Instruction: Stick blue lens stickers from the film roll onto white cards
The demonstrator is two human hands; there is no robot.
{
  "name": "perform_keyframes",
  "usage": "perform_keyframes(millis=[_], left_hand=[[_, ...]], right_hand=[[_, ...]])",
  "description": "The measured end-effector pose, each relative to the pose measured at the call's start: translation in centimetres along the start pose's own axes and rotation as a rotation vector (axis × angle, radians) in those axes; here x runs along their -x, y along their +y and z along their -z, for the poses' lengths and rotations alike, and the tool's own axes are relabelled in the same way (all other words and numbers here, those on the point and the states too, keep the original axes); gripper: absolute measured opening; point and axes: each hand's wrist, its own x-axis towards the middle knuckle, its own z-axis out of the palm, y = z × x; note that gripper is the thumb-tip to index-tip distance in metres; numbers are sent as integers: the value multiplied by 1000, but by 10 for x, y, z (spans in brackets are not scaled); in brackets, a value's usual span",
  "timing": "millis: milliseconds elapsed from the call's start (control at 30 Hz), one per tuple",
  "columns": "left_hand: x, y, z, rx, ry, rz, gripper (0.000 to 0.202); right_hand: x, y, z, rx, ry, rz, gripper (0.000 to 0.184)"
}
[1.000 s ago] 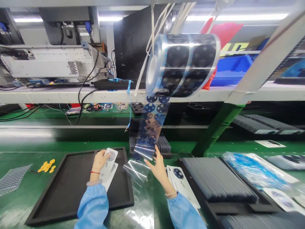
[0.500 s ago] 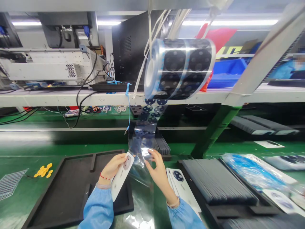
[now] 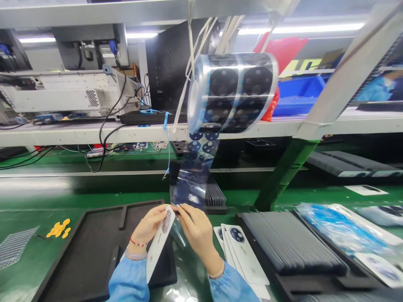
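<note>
My left hand [image 3: 150, 226] grips a white phone back cover [image 3: 159, 247], tilted nearly edge-on, with a round camera area near its upper end. At that upper end is my right hand [image 3: 197, 230], fingers together and fingertips close to the cover's edge. Its thumb, and whatever it pinches, cannot be made out. Just beyond the hands hangs a clear film strip [image 3: 192, 180] with dark round camera-lens stickers. The strip comes down from a large film roll [image 3: 237, 90] above. More white back covers [image 3: 248, 256] lie overlapped to the right of my right hand.
A black tray [image 3: 85, 260] lies at left, with yellow round pieces [image 3: 58, 228] beside it. At right stands a rack of dark thin panels [image 3: 292, 241], with blue plastic wrapping [image 3: 340, 228] beyond. A white shelf edge [image 3: 138, 133] and a green-wrapped post [image 3: 285, 176] bound the reach.
My right hand has moved left to the cover's upper end, and its spread fingers have come together. The cover stands more edge-on in my left hand. The view has shifted slightly.
</note>
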Motion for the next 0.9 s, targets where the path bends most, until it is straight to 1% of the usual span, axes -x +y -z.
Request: perform_keyframes(millis=[67,100,167,200,233,267,300,367,400,433,467,533,667,767,900], left_hand=[[-1,2,0,60,60,6,35],[-1,3,1,102,100,14,35],[-3,3,2,173,200,20,35],[-4,3,2,188,257,13,34],[-6,2,2,195,310,-5,35],[-7,1,2,189,358,-27,38],[-8,-1,0,169,403,-54,43],[-10,-7,-6,78,493,-134,51],[-10,-10,-10,16,546,-183,54],[-10,-13,-16,-50,598,-229,55],[-9,-16,-22,-103,636,-268,55],[-6,-20,-35,-141,643,-294,56],[4,-21,-56,-81,520,-223,62],[10,-19,-63,-96,487,-191,62],[14,-18,-65,-173,460,-191,57]], right_hand=[[-3,-3,2,-17,20,41,22],[-5,-4,4,-47,5,60,20],[-11,-6,13,-175,-70,68,16],[-15,-7,19,-272,-113,31,13],[-18,-8,25,-384,-152,-48,10],[-21,-9,31,-498,-187,-176,7],[-24,-10,37,-609,-210,-346,7],[-28,-12,45,-791,-227,-729,17],[-29,-12,46,-853,-224,-889,23],[-30,-12,46,-898,-216,-1001,28],[-30,-12,44,-926,-207,-1069,31],[-29,-11,38,-942,-203,-1114,33],[-27,-9,32,-876,-197,-1147,35],[-25,-6,35,-849,-190,-1162,36],[-24,-3,40,-812,-215,-1156,37]])
